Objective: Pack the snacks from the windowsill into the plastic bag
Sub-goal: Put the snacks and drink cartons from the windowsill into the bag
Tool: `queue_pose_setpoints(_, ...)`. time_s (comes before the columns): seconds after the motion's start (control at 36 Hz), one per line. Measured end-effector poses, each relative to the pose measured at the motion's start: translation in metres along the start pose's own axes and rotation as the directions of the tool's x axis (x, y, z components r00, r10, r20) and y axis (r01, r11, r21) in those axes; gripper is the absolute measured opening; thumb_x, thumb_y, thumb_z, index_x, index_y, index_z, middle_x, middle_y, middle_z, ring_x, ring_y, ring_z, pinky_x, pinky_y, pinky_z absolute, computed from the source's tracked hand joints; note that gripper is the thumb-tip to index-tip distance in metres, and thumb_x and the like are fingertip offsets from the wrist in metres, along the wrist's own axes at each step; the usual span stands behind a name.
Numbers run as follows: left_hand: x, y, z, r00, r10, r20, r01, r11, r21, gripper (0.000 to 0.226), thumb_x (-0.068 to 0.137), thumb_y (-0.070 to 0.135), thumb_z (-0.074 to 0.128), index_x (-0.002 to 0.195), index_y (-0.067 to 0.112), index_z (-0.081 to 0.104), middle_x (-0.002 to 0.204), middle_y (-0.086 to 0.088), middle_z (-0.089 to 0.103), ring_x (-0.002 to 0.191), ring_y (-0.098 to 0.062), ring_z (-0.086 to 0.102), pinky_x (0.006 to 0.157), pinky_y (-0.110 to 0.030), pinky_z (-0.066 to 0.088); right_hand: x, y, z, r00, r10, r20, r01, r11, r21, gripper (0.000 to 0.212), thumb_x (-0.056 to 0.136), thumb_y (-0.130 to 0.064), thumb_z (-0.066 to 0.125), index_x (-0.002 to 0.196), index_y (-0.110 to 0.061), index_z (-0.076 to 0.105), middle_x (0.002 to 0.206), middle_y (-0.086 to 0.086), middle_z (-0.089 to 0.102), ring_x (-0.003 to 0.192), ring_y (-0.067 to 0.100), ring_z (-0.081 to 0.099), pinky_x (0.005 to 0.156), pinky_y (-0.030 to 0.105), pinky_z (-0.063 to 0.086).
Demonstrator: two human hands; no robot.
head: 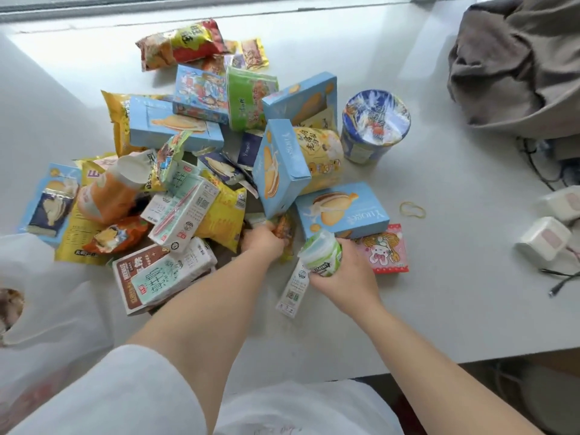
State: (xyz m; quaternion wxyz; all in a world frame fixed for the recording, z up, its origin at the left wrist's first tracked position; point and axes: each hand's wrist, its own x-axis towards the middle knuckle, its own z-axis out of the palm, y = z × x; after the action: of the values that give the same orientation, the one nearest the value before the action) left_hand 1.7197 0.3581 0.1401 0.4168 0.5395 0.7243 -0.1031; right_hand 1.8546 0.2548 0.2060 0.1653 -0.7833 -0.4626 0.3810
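A heap of snacks covers the white windowsill (439, 277): several light blue biscuit boxes (282, 171), yellow bags (222, 215), milk cartons (182, 211) and a blue cup of noodles (373, 127). My left hand (263, 243) reaches under the upright blue box and grips a small orange packet (284, 229). My right hand (342, 271) holds a small green-and-white tub (321, 252), just in front of a flat blue box (342, 211). A narrow white carton (293, 288) lies under that hand. The white plastic bag (47, 293) lies at the left edge.
A pink cartoon box (387, 249) sits right of my right hand. A rubber band (412, 210) lies on the sill. Grey clothing (518, 64) is piled at the far right, with white tissue packs (543, 240) and cables (561, 281) below it. The window frame runs along the back.
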Motion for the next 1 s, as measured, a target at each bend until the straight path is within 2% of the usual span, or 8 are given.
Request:
queue_pose_setpoints(0.19,-0.04,0.0,-0.052,0.997,0.074,0.019,-0.064,0.952,-0.3,0.004,0.076,0.028,0.072,0.079,0.025,0.07,0.076,0.005,0.068,0.075,-0.014,0.061,0.06,-0.024,0.048,0.019,-0.06,-0.013,0.999,0.021,-0.025,-0.009,0.913,0.407,0.046,0.07,-0.03,0.079,0.108,-0.022,0.054,0.091,-0.013,0.06,0.087,0.007,0.056,0.068,0.016,0.041)
queue_pose_setpoints(0.31,-0.084,-0.008,-0.098,0.982,0.178,-0.067,-0.19,0.918,-0.348,0.007,0.074,0.03,0.076,0.072,0.031,0.069,0.075,0.006,0.072,0.078,-0.012,0.068,0.074,-0.028,0.055,0.038,-0.109,-0.024,0.998,-0.033,-0.058,0.059,0.852,0.52,0.042,0.071,-0.034,0.079,0.104,-0.021,0.057,0.098,-0.006,0.065,0.094,0.013,0.061,0.08,0.028,0.048)
queue_pose_setpoints(0.42,-0.116,-0.024,-0.15,0.95,0.199,-0.243,-0.275,0.899,-0.341,0.007,0.074,0.031,0.076,0.077,0.033,0.07,0.077,0.008,0.072,0.079,-0.01,0.066,0.076,-0.028,0.053,0.054,-0.157,-0.028,0.986,-0.161,-0.051,0.161,0.809,0.565,0.04,0.076,-0.036,0.075,0.11,-0.02,0.062,0.098,-0.006,0.067,0.088,0.009,0.061,0.069,0.022,0.045)
queue_pose_setpoints(0.58,-0.106,-0.053,-0.212,0.882,0.106,-0.459,-0.306,0.869,-0.388,0.014,0.07,0.037,0.08,0.078,0.027,0.073,0.08,0.009,0.067,0.08,-0.017,0.065,0.076,-0.041,0.055,0.094,-0.182,0.002,0.979,0.012,0.203,-0.134,0.788,0.601,0.062,0.072,-0.044,0.076,0.123,-0.016,0.055,0.117,0.002,0.061,0.104,0.02,0.06,0.082,0.038,0.053)
queue_pose_setpoints(0.69,-0.081,-0.05,-0.231,0.901,0.085,-0.425,-0.324,0.784,-0.53,0.015,0.074,0.037,0.077,0.085,0.029,0.072,0.092,0.005,0.071,0.088,-0.017,0.067,0.082,-0.039,0.054,0.115,-0.173,0.027,0.898,0.159,0.411,-0.399,0.688,0.607,0.082,0.066,-0.051,0.075,0.133,-0.014,0.048,0.138,0.004,0.048,0.121,0.023,0.051,0.077,0.035,0.048)
queue_pose_setpoints(0.81,-0.044,-0.044,-0.237,0.944,0.059,-0.325,-0.269,0.708,-0.653,0.014,0.081,0.034,0.072,0.093,0.028,0.066,0.093,0.007,0.07,0.093,-0.018,0.066,0.087,-0.037,0.053,0.133,-0.176,0.041,0.888,0.198,0.416,-0.423,0.706,0.568,0.087,0.071,-0.054,0.072,0.139,-0.011,0.04,0.143,0.003,0.041,0.127,0.023,0.043,0.09,0.036,0.037)
queue_pose_setpoints(0.92,-0.007,-0.051,-0.228,0.956,0.018,-0.293,-0.163,0.863,-0.479,0.04,0.084,0.043,0.065,0.118,0.024,0.057,0.099,0.007,0.06,0.098,-0.019,0.056,0.084,-0.031,0.046,0.15,-0.183,0.055,0.91,0.193,0.368,-0.352,0.829,0.435,0.09,0.076,-0.054,0.068,0.146,-0.012,0.03,0.151,0.004,0.03,0.134,0.027,0.035,0.094,0.037,0.033)
queue_pose_setpoints(1.0,0.011,-0.058,-0.222,0.97,0.013,-0.244,-0.124,0.887,-0.444,0.036,0.086,0.044,0.062,0.115,0.023,0.055,0.102,0.006,0.059,0.102,-0.02,0.056,0.087,-0.033,0.045,0.158,-0.183,0.061,0.912,0.177,0.37,-0.302,0.9,0.315,0.088,0.077,-0.052,0.069,0.145,-0.014,0.029,0.144,0.005,0.04,0.126,0.027,0.045,0.095,0.037,0.04)
